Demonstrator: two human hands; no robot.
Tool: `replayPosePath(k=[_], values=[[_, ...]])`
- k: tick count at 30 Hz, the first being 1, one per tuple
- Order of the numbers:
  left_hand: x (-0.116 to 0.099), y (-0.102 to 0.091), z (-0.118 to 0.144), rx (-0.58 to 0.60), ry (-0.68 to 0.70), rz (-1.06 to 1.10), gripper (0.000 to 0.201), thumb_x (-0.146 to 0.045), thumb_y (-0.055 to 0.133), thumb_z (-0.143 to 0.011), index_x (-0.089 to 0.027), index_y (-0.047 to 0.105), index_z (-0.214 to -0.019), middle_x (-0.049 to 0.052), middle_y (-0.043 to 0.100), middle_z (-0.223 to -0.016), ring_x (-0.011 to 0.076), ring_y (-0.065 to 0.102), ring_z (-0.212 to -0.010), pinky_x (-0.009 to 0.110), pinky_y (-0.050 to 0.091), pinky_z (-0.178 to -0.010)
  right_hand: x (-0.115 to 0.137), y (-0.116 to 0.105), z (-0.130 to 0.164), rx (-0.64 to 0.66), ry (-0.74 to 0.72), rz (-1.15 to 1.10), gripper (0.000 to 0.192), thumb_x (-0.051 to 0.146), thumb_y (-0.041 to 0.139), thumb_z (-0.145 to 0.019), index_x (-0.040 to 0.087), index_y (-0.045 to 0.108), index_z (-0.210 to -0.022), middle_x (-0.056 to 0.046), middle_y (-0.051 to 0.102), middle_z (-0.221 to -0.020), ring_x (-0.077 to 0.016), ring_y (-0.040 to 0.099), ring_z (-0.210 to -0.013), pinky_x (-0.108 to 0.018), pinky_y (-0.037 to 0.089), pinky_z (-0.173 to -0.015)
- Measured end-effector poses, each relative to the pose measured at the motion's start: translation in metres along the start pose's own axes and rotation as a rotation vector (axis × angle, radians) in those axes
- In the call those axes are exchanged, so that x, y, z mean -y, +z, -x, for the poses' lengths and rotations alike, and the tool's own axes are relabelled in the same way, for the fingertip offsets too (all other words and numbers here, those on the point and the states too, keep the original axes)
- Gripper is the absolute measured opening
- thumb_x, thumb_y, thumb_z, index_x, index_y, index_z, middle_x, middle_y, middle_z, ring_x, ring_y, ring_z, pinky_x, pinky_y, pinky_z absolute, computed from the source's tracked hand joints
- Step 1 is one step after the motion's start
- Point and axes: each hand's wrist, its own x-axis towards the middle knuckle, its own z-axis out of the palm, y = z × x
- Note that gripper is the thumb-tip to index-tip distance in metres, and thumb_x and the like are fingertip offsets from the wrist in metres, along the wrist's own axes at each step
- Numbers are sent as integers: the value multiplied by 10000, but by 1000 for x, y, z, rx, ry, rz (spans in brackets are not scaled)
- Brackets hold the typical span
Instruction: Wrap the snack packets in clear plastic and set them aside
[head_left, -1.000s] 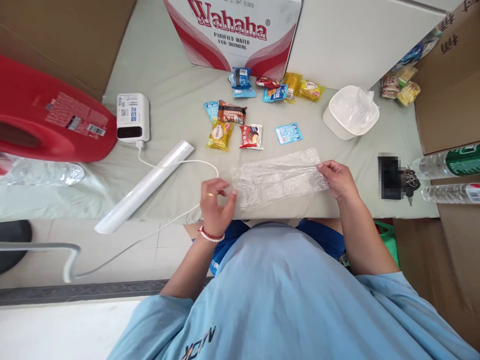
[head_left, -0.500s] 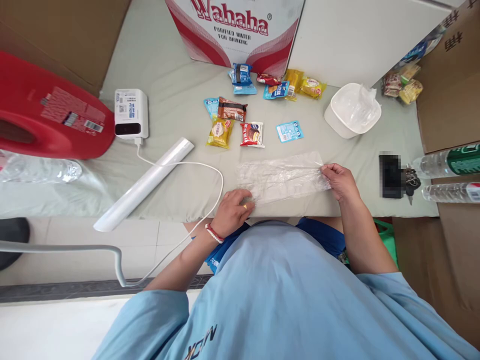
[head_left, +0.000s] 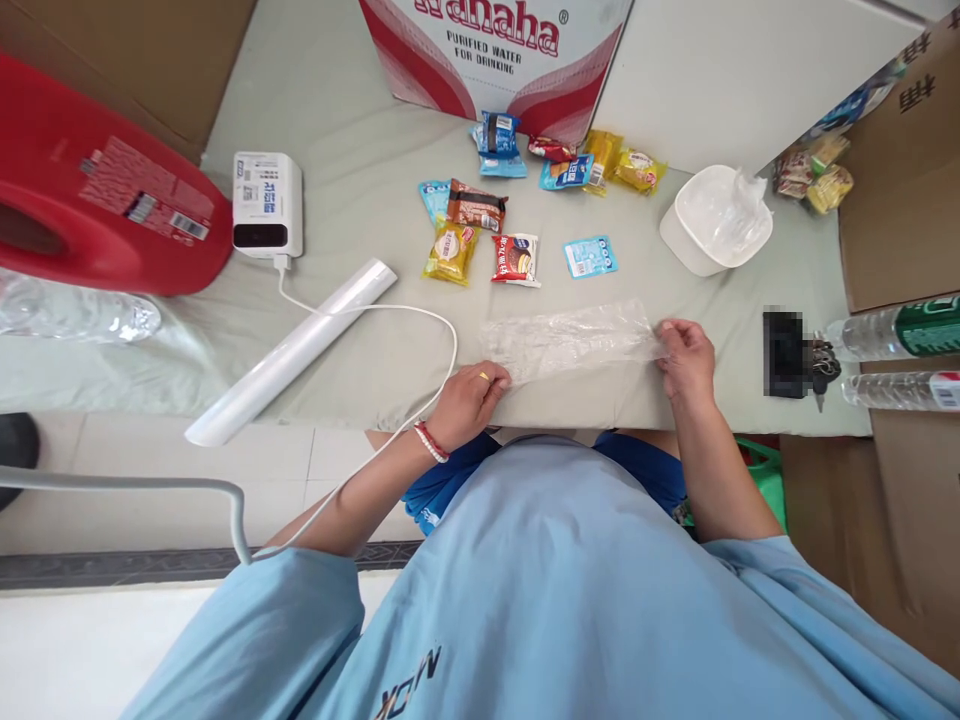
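I see the clear plastic bag (head_left: 574, 340) lying flat near the table's near edge. My left hand (head_left: 469, 395), wrist bent, pinches its left end; my right hand (head_left: 686, 355), forearm reaching in from the right, pinches its right end.

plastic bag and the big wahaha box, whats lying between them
In the head view, snack packets lie on the grey cloth between the clear plastic bag and the Wahaha box, plus a small blue sachet.

Between the clear plastic bag (head_left: 574, 341) and the snack packets (head_left: 480, 235) runs a narrow bare strip. The white cable (head_left: 390, 312) and the roll (head_left: 292, 352) block the left side.
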Motion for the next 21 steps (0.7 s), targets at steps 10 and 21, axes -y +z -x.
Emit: replayPosePath(k=[10, 21], values=[[-21, 7, -5, -99, -341, 438, 257, -465, 576, -991, -230, 622, -897, 39, 740, -833, 199, 690, -778, 323, 493, -774, 26, 34, 111, 727, -205, 181, 262, 491, 675, -902, 230, 670, -877, 12, 590, -695, -132, 496, -588, -278, 417, -573], [-38, 40, -3, -166, -409, 606, 234, -446, 637, -954, -229, 588, -882, 15, 737, -822, 165, 665, -714, 305, 509, -709, 16, 85, 128, 672, -129, 50, 317, 524, 746, -845, 234, 630, -901, 0, 663, -821, -143, 570, -687, -288, 489, -655]])
